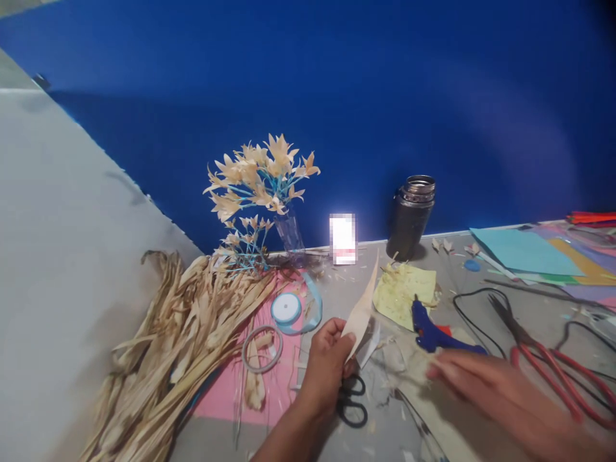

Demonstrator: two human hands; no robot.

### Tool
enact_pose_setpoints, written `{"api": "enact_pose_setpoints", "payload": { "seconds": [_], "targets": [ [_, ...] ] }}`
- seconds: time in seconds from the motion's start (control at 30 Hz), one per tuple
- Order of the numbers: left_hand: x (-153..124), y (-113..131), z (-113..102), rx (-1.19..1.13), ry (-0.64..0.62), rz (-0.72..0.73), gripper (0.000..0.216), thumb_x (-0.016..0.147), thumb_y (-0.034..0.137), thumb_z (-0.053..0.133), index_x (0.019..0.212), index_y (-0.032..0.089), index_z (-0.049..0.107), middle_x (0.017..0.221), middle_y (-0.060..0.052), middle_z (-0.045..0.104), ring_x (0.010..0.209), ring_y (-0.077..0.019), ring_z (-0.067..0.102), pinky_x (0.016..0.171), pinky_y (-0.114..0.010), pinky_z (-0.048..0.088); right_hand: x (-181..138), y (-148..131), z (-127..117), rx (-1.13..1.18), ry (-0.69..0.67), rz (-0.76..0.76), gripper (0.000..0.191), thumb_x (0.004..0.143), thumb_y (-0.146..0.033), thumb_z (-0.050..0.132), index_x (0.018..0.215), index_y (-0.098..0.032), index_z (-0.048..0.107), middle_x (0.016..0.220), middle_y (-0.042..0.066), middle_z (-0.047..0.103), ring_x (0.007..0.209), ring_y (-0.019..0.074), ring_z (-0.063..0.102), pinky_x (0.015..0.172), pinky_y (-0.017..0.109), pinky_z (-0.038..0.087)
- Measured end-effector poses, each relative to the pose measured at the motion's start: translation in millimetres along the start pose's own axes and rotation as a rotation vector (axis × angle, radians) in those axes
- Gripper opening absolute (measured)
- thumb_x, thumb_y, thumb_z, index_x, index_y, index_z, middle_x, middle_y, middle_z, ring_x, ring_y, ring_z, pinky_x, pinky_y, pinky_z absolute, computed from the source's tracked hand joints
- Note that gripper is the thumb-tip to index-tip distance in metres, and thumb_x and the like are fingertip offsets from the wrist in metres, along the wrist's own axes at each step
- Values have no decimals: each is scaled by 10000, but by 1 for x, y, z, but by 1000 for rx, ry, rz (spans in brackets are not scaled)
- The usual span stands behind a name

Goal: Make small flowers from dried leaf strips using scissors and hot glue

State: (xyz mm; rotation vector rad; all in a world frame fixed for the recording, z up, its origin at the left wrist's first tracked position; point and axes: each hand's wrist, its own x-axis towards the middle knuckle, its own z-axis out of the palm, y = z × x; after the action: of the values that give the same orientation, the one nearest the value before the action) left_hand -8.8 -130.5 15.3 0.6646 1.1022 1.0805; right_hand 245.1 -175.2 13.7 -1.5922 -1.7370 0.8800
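My left hand [328,357] is closed, pinching a pale dried corn husk strip [362,314] between thumb and fingers; the strip points up, its tip tapering. Black scissor handles [353,414] lie just below that hand, the blades hidden. To the right, my right hand [491,378] is blurred, with thumb and fingertips pressed together; anything between them is too small to make out. A blue glue gun [440,335] lies just beyond the right fingertips, partly over a yellow paper [423,289] covered with husk scraps.
Dried husks [206,340] heap at left beside pink paper [226,401], a ribbon spool [285,308] and a tape ring [246,350]. Behind stand husk flowers [260,170] in a clear vase [289,232] and a dark flask [410,218]. Red-handled scissors [553,369] lie right, near coloured sheets [527,250].
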Motion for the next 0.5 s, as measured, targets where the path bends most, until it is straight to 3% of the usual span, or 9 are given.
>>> {"api": "enact_pose_setpoints", "payload": {
  "seconds": [0.1, 0.17, 0.27, 0.33, 0.43, 0.5],
  "targets": [
    [-9, 1, 2, 40, 18, 34, 310, 697, 398, 800, 819, 181, 616, 657, 32, 593, 482, -59, 434, 470, -181, 331, 40, -41, 35, 173, -264, -58, 496, 998, -540, 451, 683, -225, 668, 603, 42, 645, 590, 200, 636, 568, 291, 501],
    [-14, 3, 1, 88, 36, 77, 290, 697, 388, 802, 814, 176, 642, 701, 0, 641, 542, -88, 505, 511, -196, 384, 57, -54, 53, 355, -465, 60, 343, 958, -525, 547, 966, -224, 712, 567, -3, 625, 472, 158, 569, 447, 243, 423],
    [-19, 5, -5, 154, 64, 121, 275, 700, 377, 796, 814, 166, 659, 649, 8, 622, 511, -83, 461, 497, -197, 351, 66, -54, 71, 651, -640, 191, 491, 907, -481, 637, 1339, -254, 593, 711, -7, 703, 445, 138, 612, 351, 189, 326],
    [-19, 3, -10, 170, 89, 127, 275, 702, 374, 783, 823, 165, 651, 635, 19, 609, 491, -75, 421, 489, -197, 328, 68, -49, 80, 687, -619, 166, 499, 894, -470, 660, 1331, -232, 617, 661, -18, 683, 434, 134, 609, 347, 177, 303],
    [-16, 0, -17, 219, 102, 151, 269, 704, 379, 768, 759, 180, 596, 604, 37, 569, 493, -76, 403, 505, -201, 329, 70, -45, 88, 492, -489, 73, 381, 918, -510, 631, 954, -156, 769, 411, -51, 505, 354, 109, 456, 375, 199, 295],
    [-12, -2, -22, 286, 84, 165, 258, 729, 392, 741, 744, 184, 589, 590, 36, 555, 508, -89, 424, 518, -208, 336, 72, -44, 92, 352, -406, -31, 450, 954, -527, 576, 789, -159, 775, 419, -21, 530, 371, 119, 456, 408, 225, 345]
  ]
}}
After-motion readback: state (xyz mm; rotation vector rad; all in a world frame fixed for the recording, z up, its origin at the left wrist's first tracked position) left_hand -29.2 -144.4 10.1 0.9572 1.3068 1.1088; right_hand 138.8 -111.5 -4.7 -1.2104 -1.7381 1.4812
